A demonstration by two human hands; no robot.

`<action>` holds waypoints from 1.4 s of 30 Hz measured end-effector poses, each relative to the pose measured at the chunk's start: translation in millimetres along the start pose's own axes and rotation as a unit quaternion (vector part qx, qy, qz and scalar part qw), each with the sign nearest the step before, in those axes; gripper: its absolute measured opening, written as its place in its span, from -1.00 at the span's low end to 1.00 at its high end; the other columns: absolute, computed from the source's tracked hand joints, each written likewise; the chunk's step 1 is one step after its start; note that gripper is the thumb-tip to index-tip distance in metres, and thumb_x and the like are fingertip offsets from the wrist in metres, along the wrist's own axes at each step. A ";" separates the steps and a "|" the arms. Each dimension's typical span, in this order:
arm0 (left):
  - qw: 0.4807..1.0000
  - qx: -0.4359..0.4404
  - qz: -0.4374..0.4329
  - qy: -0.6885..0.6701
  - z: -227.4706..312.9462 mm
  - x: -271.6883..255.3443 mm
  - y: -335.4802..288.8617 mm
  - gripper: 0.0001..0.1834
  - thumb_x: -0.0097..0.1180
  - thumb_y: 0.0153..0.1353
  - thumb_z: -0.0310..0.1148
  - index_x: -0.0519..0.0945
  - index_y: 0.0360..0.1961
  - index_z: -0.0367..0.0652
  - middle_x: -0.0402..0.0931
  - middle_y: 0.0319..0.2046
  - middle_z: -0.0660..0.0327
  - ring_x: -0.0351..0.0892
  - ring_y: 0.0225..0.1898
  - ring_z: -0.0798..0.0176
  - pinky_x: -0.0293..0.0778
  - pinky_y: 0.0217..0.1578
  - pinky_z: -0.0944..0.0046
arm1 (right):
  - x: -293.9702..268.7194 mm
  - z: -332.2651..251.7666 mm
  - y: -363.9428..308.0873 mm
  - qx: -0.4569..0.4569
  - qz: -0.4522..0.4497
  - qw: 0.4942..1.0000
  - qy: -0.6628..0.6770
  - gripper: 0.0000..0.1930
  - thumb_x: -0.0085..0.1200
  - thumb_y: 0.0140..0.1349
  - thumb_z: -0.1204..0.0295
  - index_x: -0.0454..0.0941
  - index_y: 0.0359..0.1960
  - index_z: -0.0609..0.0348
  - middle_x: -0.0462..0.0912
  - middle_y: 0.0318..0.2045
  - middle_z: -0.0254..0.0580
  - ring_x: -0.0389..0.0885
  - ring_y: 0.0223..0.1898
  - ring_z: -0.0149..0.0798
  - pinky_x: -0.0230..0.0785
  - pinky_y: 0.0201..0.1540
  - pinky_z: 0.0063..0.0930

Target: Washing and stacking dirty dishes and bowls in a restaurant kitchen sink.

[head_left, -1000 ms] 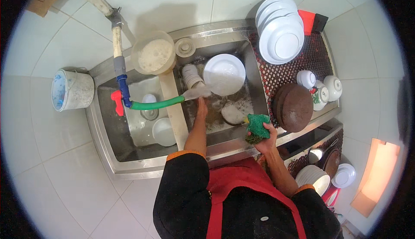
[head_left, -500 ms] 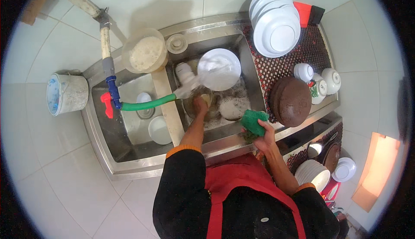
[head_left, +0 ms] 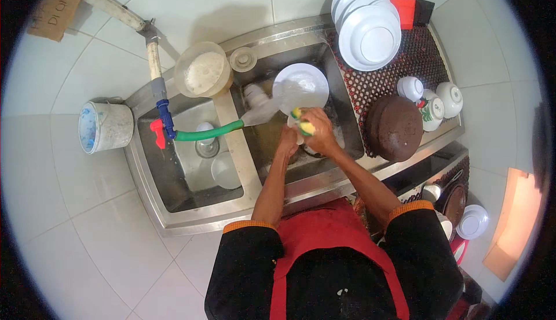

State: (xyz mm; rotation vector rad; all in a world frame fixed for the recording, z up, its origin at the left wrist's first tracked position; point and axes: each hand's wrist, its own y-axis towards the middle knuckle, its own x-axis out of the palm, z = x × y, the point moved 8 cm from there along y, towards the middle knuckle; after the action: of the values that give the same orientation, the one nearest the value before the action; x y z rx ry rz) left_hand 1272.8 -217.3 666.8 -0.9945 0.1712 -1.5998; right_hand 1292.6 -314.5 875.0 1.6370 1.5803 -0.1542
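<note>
Right hand (head_left: 317, 130) gripping the sponge (head_left: 305, 125), right up against a pale dish (head_left: 300, 138) pinched in the left hand (head_left: 288, 142) over the basin (head_left: 343, 91) — mid-scrub, it seems! Plate (head_left: 300, 81) and cups (head_left: 255, 95) lie in there, likely unfinished; plates (head_left: 369, 39) and bowls (head_left: 450, 100) on the mat (head_left: 418, 48) look done. Suds (head_left: 204, 72) in the tub (head_left: 225, 83) — something blue (head_left: 88, 128) in the bucket (head_left: 116, 128).
</note>
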 end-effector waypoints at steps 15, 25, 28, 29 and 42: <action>0.954 -0.038 -0.148 -0.258 36.2 52.3 -34.2 -0.47 -0.07 0.22 0.00 0.46 0.03 -0.21 0.54 -0.11 0.18 0.53 -0.09 0.17 0.43 -0.04 0.13 | -12.4 28.5 -17.5 0.205 -0.004 0.977 -0.061 -0.64 0.27 -0.02 0.34 0.49 -0.21 0.25 0.52 -0.23 0.05 0.50 -0.16 0.12 0.43 -0.22 -0.21; 0.979 -0.160 0.026 -0.123 9.9 20.0 21.6 -0.56 0.07 0.16 0.10 0.53 -0.13 0.00 0.54 -0.20 0.24 0.54 -0.20 0.22 0.50 -0.22 0.08 | 94.6 107.0 -63.9 0.520 -0.225 0.798 0.206 -0.57 0.08 0.19 0.12 0.50 -0.06 0.20 0.61 -0.27 -0.16 0.56 -0.24 -0.21 0.36 -0.12 -0.34; 0.994 0.018 0.097 0.049 56.0 -1.3 24.2 -0.55 0.12 0.12 0.02 0.54 -0.17 -0.13 0.57 -0.24 0.16 0.57 -0.25 0.15 0.50 -0.26 0.12 | 62.2 120.6 -61.8 0.540 -0.064 0.816 0.197 -0.55 0.16 0.16 0.12 0.52 -0.11 0.27 0.61 -0.26 -0.18 0.54 -0.25 -0.28 0.36 -0.18 -0.33; 0.949 0.069 0.159 0.263 75.6 -7.5 11.3 -0.50 0.07 0.14 0.03 0.54 -0.11 -0.19 0.58 -0.20 0.11 0.58 -0.20 0.05 0.49 -0.22 0.08 | 51.9 117.9 -65.0 0.545 -0.049 0.813 0.198 -0.58 0.20 0.13 0.16 0.52 -0.12 0.23 0.61 -0.28 -0.22 0.56 -0.29 -0.31 0.39 -0.22 -0.39; 0.551 0.394 0.485 0.553 242.0 -132.1 -216.3 -0.61 0.25 0.03 -0.27 0.50 -0.15 -0.26 0.54 -0.25 0.01 0.52 -0.16 -0.05 0.44 -0.14 0.03 | -2.6 59.9 -129.1 0.561 0.115 0.504 0.646 -0.56 0.07 0.09 0.41 0.39 0.04 0.18 0.52 -0.06 -0.15 0.49 -0.04 -0.13 0.33 0.07 -0.19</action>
State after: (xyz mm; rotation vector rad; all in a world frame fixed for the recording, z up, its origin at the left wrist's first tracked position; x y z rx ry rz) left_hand 1268.7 59.3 882.0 0.8873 0.6484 -0.7749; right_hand 1206.1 -372.0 777.7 3.5075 2.4818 0.4411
